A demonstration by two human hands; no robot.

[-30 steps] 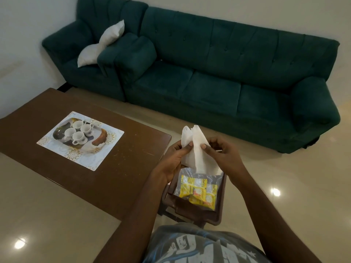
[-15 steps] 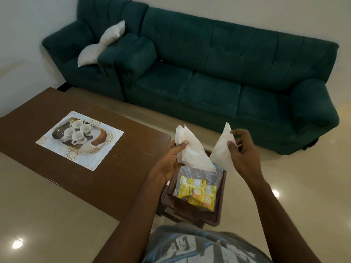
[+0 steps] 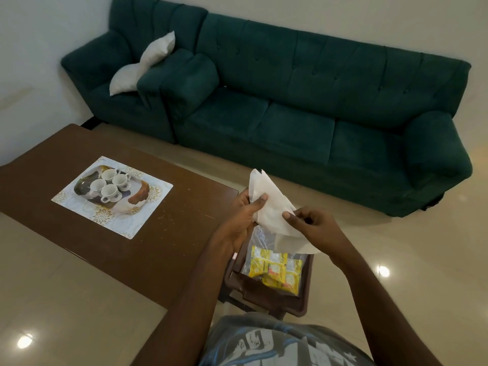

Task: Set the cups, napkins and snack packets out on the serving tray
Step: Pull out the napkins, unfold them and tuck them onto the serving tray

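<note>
White napkins (image 3: 272, 207) are pinched between my two hands above a small brown stool (image 3: 266, 294). My left hand (image 3: 243, 215) grips their upper left part with the thumb on top. My right hand (image 3: 311, 225) pinches the lower right part, where one napkin hangs down. Below them, on the stool, lies a clear bag of yellow snack packets (image 3: 276, 270). To the left, on the brown table (image 3: 163, 233), a patterned serving tray (image 3: 137, 220) carries several white cups (image 3: 109, 184) grouped together.
A dark green sofa (image 3: 303, 101) runs along the far wall, with a matching armchair (image 3: 111, 75) and a white cushion (image 3: 144, 64) at its left. Shiny beige floor (image 3: 396, 247) surrounds the table and stool. My grey printed shirt (image 3: 277, 342) fills the bottom edge.
My hands had pulled apart, each with a napkin; now the right hand has come back to the left and the napkins overlap again, lower over the stool.
</note>
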